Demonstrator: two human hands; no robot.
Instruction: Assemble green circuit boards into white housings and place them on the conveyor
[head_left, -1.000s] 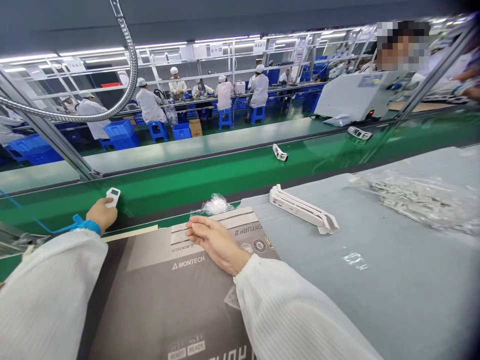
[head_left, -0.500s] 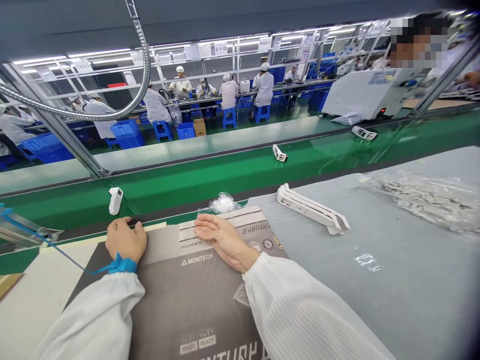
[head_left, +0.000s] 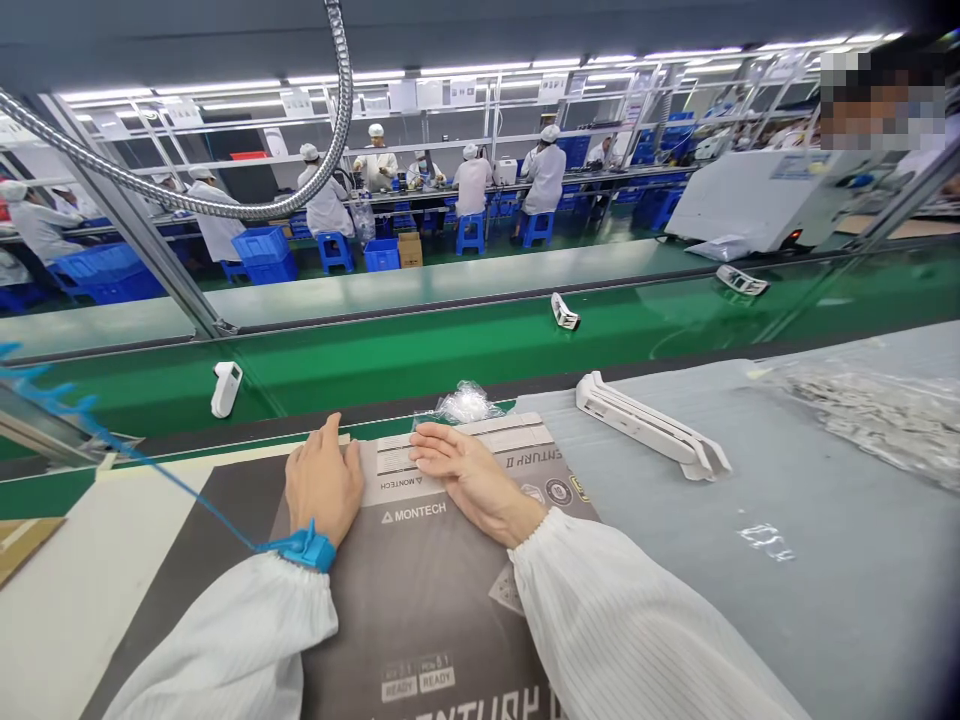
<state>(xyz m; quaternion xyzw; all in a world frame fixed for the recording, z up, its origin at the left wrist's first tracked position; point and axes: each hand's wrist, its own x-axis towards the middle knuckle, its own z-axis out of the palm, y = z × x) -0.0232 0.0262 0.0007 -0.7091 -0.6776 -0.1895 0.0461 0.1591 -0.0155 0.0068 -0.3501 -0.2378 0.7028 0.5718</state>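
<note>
A flat grey printed cardboard sheet (head_left: 405, 590) marked MONTECH lies before me, its light strip at the far edge. My left hand (head_left: 324, 480), with a blue wrist strap (head_left: 309, 548) and coiled cord, rests palm down on its far left part, fingers spread. My right hand (head_left: 480, 480) lies on the sheet near the striped label, fingers extended, holding nothing. Just beyond the far edge is crumpled clear plastic (head_left: 469, 402). A white slotted plastic part (head_left: 649, 425) lies to the right of the sheet.
Beyond runs a green conveyor (head_left: 405, 350) carrying small white parts, one at the left (head_left: 226, 389) and one in the middle (head_left: 564, 312). A bag of pale pieces (head_left: 877, 410) lies on the right. A white machine (head_left: 757, 200) and seated people are farther back.
My left hand has moved right, from the sheet's far left corner onto the sheet, closer to my right hand. The view has shifted slightly; my right hand stays by the label.
</note>
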